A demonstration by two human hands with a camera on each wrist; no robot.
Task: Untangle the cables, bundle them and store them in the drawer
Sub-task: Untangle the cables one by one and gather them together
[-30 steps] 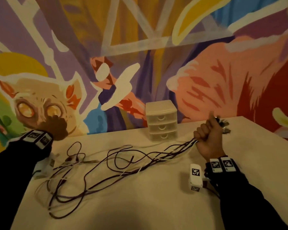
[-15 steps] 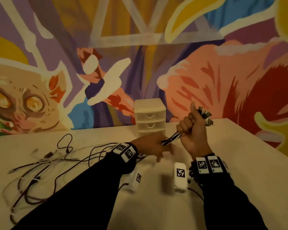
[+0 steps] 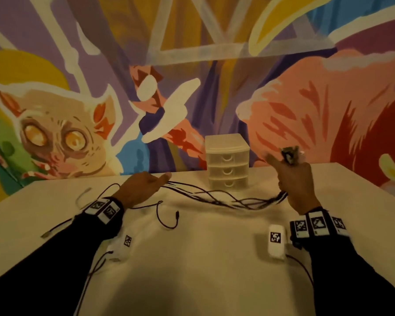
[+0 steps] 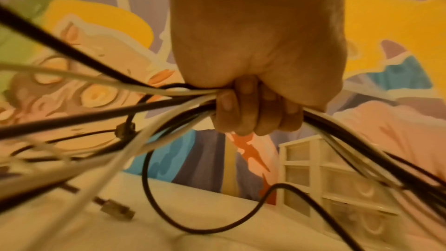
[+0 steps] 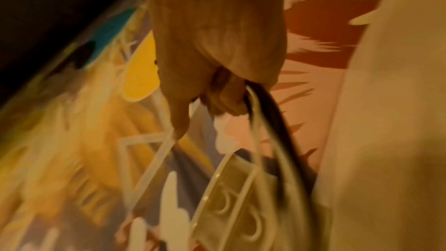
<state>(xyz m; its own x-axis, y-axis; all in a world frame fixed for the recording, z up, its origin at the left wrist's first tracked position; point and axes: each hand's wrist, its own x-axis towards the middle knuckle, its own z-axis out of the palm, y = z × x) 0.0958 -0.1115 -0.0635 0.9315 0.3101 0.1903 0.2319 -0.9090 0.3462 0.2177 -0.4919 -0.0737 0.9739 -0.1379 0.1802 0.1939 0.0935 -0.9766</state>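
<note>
Sliding leftward since half a second ago, the left hand (image 3: 144, 188) grips the black and white cables (image 3: 217, 197). The right hand (image 3: 294, 179) clutches their plug ends at three o'clock, beside the white plastic three-drawer box (image 3: 227, 164).

Black, white cables (image 3: 217, 197); white drawer unit (image 3: 226, 165).

Colourful animal mural wall (image 3: 82, 137), pale table (image 3: 192, 258), dim warm light
</note>
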